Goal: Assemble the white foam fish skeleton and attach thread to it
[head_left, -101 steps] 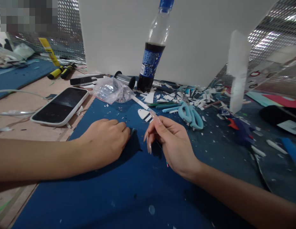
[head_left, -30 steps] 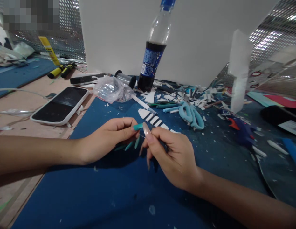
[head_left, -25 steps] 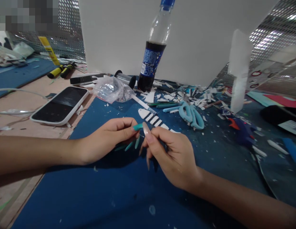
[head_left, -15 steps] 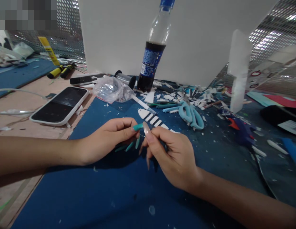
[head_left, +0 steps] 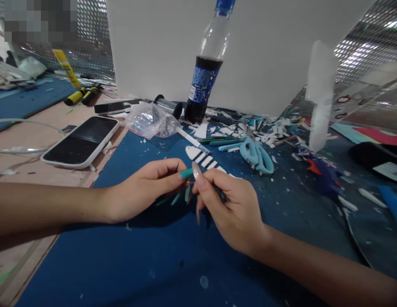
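My left hand [head_left: 156, 185], with long teal nails, is closed in a pinch over the blue mat. My right hand [head_left: 232, 204], with long pale nails, pinches too, and the fingertips of both nearly meet. A short, thin, pale strand [head_left: 191, 182] shows between them; most of it is hidden by the fingers. Just beyond the hands lies a row of white cut pieces [head_left: 205, 160], with a pointed, holed piece [head_left: 192, 152] at its far end. Part of that row is hidden behind my right hand.
Light blue scissors [head_left: 256, 155] lie at the right of the row, a glue gun [head_left: 326, 175] farther right. A cola bottle [head_left: 204, 81], a clear spool [head_left: 168, 106] and a plastic bag [head_left: 150, 119] stand behind. White scraps [head_left: 275, 128] are scattered there. A phone [head_left: 81, 140] is at left.
Both hands stay pinched together at nearly the same spot. My left fingertips have shifted slightly right, closer to my right thumb, and the strand between them shows a little more.
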